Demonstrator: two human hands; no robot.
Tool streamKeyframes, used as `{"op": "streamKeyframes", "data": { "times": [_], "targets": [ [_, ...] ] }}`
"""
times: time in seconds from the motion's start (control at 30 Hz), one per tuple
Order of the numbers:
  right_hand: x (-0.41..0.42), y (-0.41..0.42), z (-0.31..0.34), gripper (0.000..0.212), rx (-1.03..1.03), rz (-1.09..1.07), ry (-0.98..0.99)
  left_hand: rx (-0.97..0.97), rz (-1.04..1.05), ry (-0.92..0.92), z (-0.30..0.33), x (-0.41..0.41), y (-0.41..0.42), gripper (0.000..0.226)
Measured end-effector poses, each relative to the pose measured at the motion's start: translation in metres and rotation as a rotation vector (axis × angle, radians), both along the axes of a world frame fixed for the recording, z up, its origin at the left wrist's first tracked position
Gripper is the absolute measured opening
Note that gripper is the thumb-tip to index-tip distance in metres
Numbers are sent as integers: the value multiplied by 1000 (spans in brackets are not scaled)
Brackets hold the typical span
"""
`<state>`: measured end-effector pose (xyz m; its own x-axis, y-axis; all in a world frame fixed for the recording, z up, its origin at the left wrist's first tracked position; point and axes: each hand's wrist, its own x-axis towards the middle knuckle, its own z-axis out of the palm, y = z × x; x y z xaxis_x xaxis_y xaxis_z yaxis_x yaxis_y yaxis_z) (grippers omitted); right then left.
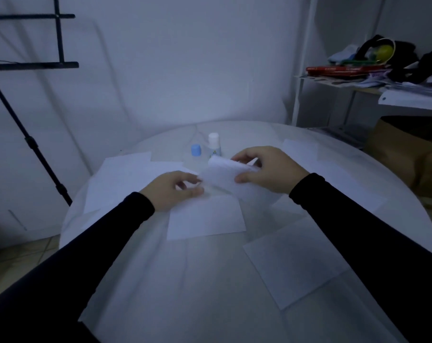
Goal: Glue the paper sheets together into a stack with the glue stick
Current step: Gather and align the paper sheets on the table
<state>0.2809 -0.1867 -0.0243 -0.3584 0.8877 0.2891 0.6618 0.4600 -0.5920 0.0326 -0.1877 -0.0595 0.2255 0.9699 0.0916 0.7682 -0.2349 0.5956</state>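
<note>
A lifted paper sheet (224, 177) is pinched by the right hand (267, 169), thumb under, fingers curled over its far edge. Its near corner is met by the left hand (175, 191), fingers loosely curled, apparently pinching. Light, floppy stuff; edges are best gripped. Below lies another sheet (205, 219); the uncapped glue stick (214, 144) stands just behind.

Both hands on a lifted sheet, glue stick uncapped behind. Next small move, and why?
Probably lower the lifted sheet onto the flat sheet just below it, edges squared. The right hand grips it and the left hand pinches its near corner, so it hangs off the table. The glue stick stands uncapped beside its blue cap; whether glue is already applied can't be seen.
</note>
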Motion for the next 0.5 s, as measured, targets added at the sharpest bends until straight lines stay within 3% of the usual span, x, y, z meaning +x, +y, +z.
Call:
{"op": "streamKeyframes", "data": {
  "times": [0.07, 0.13, 0.3, 0.43, 0.5],
  "targets": [
    [-11, 2, 6, 38, -80, 91, -103, -22, 6, -299, 16, -7, -6, 36],
    [-24, 5, 6, 40, -131, 155, -159, -94, 15, -469, 26, -14, -10, 55],
    [-46, 11, 1, 44, -133, 243, -154, -223, 66, -526, 19, -16, -13, 59],
    [-43, 13, -5, 51, -123, 199, -137, -305, 79, -688, 12, -19, -10, 33],
    [-36, 15, -5, 61, -136, 111, -151, -273, 84, -768, 13, -19, -10, 32]
  ]
}}
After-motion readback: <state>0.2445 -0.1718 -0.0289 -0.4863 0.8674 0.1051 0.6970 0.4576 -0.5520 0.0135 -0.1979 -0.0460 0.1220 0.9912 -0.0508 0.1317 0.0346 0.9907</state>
